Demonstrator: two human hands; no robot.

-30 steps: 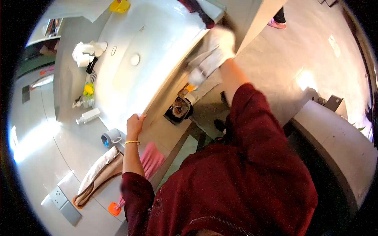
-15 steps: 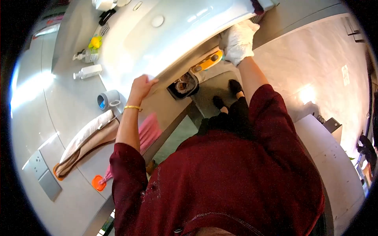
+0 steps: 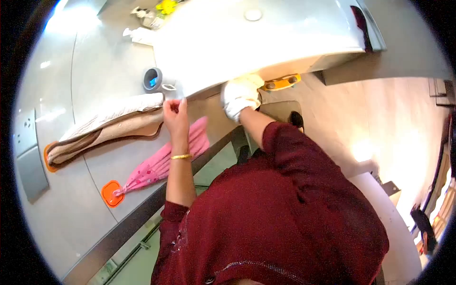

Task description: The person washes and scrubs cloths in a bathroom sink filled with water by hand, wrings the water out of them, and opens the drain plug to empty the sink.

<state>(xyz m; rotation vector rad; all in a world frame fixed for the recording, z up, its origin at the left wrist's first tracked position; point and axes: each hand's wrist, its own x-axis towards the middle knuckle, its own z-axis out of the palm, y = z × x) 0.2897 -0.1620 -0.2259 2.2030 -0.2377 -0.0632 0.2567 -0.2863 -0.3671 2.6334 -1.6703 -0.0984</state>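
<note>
A crumpled white cloth (image 3: 237, 96) covers my right hand, whose fingers are hidden inside or behind it. It is just below the front edge of the white washbasin (image 3: 213, 61). My left hand (image 3: 175, 116), with a gold bracelet at the wrist, is closed with curled fingers near the basin's left corner. I cannot make out whether something small is between its fingertips. Just above it is a grey cup (image 3: 152, 79) with something blue inside. A pink towel (image 3: 152, 166) hangs beside my left forearm.
Brown and white towels (image 3: 107, 126) hang on the tiled wall. A white bottle (image 3: 140, 36) and a yellow flower-shaped thing (image 3: 166, 6) stand by the basin. An orange-yellow, skateboard-like object (image 3: 282, 83) is below its front. A dark red cloth (image 3: 362, 28) lies on its right edge.
My right hand has moved left along the basin front with the white cloth, now covering where the black bin showed. The view has shifted, and my left hand appears lower, nearer the towels.
</note>
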